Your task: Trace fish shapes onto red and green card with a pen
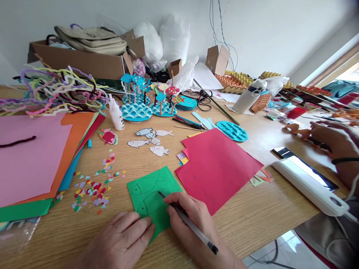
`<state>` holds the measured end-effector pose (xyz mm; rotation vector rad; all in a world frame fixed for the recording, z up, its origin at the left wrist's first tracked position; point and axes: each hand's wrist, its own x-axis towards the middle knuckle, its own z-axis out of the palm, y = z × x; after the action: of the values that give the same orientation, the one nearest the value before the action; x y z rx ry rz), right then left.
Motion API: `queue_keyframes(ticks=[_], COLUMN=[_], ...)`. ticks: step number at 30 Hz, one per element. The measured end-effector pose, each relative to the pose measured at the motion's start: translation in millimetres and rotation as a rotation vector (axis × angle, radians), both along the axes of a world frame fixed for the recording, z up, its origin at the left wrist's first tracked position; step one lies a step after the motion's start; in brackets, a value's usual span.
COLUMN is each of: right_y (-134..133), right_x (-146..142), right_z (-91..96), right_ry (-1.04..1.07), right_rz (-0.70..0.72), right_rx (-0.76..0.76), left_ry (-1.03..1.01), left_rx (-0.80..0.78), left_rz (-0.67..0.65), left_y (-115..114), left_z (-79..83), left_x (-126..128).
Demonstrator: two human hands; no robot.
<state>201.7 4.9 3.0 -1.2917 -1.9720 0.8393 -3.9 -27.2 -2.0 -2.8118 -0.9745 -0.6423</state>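
Observation:
My right hand (191,217) grips a black pen (191,225) with a clear barrel. The pen's tip touches a green sheet of paper (161,220), which bears two fish outlines, one above the other. Flat on the paper's lower left corner rests my left hand (125,236), its fingers side by side and holding nothing. To the right of the green sheet lies a large red sheet (219,167) with a notched left edge. Several small paper fish cutouts (159,150) are spread beyond the green sheet. Loose paper confetti (95,192) is scattered to the left.
Stacked coloured paper (28,156) covers the left side, with pipe cleaners (63,87) behind. A white glue bottle (115,115) stands near blue wave-patterned fish decorations (136,111). At right, a co-worker's hand (329,136) is beside a phone (308,166) and a long white device (310,188).

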Motion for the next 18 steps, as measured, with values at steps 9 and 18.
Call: queue_keyframes(ticks=[9,18], right_y=[1.9,-2.9], right_x=[-0.3,0.2], right_z=[-1.1,1.6], right_ry=[0.002,0.061], right_rz=[-0.001,0.170], right_rx=[0.018,0.043], left_ry=[-0.026,-0.026], left_rx=[-0.012,-0.030], left_rz=[0.004,0.010], left_y=[0.1,0.5], left_z=[2.5,4.7], left_x=[0.1,3.3])
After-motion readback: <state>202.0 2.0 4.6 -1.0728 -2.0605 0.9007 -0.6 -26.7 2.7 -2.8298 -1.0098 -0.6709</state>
